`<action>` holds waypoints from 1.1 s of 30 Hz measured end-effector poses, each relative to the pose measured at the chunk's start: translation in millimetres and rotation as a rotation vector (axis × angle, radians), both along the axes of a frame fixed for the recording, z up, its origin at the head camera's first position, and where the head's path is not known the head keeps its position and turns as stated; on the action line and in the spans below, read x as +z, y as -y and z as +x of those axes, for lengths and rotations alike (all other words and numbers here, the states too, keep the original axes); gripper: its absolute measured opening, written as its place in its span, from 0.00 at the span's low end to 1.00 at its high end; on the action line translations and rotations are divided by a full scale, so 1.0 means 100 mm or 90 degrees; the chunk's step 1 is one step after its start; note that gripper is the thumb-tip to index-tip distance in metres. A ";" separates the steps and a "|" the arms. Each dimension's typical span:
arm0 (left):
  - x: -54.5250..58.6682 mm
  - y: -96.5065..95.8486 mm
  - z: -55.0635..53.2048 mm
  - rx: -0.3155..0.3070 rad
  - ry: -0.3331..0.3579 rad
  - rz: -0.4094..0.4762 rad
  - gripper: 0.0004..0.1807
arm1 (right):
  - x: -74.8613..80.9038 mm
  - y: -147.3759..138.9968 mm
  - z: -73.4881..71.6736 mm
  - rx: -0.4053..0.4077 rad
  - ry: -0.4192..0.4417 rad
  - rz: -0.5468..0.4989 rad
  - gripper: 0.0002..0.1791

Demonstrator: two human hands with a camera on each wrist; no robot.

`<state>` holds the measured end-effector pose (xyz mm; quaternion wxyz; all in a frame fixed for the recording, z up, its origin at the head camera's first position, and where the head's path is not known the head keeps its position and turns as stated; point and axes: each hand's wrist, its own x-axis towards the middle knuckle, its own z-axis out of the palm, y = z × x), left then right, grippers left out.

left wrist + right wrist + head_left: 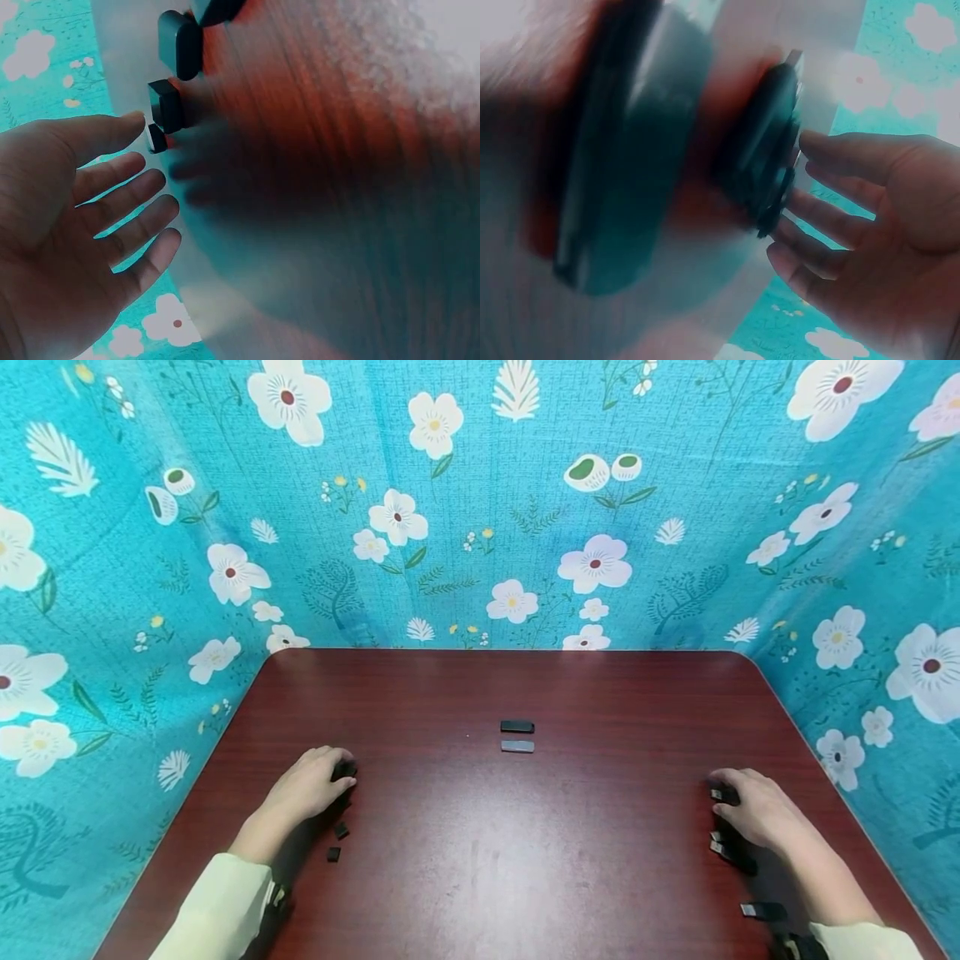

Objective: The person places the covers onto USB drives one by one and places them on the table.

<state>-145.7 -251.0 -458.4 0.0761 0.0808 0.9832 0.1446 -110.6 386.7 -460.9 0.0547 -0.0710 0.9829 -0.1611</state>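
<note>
My left hand (311, 785) reaches over a small black cap (344, 769) at the table's left side, thumb and fingers apart around it. In the left wrist view the fingers are spread and nearly straight, the thumb tip beside the farthest small black piece (157, 139). My right hand (757, 806) is at a black USB flash drive (724, 795) on the right side, its metal plug showing between thumb and forefinger. The right wrist view has the fingers loosely extended beside overlapping dark drives (761, 139), with another drive (630, 150) blurred and close to the camera.
Two small black caps, one angled (342, 830) and one nearer (333, 854), lie below the left hand. More uncapped drives, one alone (763, 911), lie by the right forearm. A black stick (517, 727) and a grey stick (517, 747) sit mid-table. Flowered blue cloth (465, 485) surrounds the table.
</note>
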 end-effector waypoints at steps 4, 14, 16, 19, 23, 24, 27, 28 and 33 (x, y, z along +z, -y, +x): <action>-0.02 0.01 0.00 -0.002 0.003 0.001 0.19 | -0.01 -0.04 0.01 -0.004 -0.003 0.010 0.23; -0.05 0.03 -0.03 -0.009 -0.015 -0.002 0.14 | -0.06 -0.12 -0.02 -0.037 -0.030 0.028 0.16; -0.07 0.03 -0.03 -0.010 -0.019 -0.001 0.13 | -0.07 -0.14 -0.02 -0.040 -0.029 0.025 0.15; -0.08 0.03 -0.03 -0.007 -0.022 0.002 0.12 | -0.08 -0.16 -0.04 -0.042 -0.022 0.025 0.13; -0.08 0.02 -0.04 -0.001 -0.019 0.003 0.10 | -0.07 -0.16 -0.03 -0.037 -0.021 0.026 0.11; -0.08 0.02 -0.05 0.000 -0.017 0.003 0.09 | -0.07 -0.16 -0.03 -0.037 -0.021 0.025 0.11; -0.07 0.02 -0.06 0.009 -0.009 0.003 0.09 | -0.05 -0.15 -0.02 -0.042 -0.017 0.016 0.11; -0.07 0.02 -0.07 0.014 -0.006 0.004 0.09 | -0.04 -0.14 -0.02 -0.045 -0.015 0.013 0.11; -0.06 0.03 -0.07 0.041 -0.004 0.026 0.10 | 0.03 -0.09 -0.03 -0.069 0.005 0.002 0.13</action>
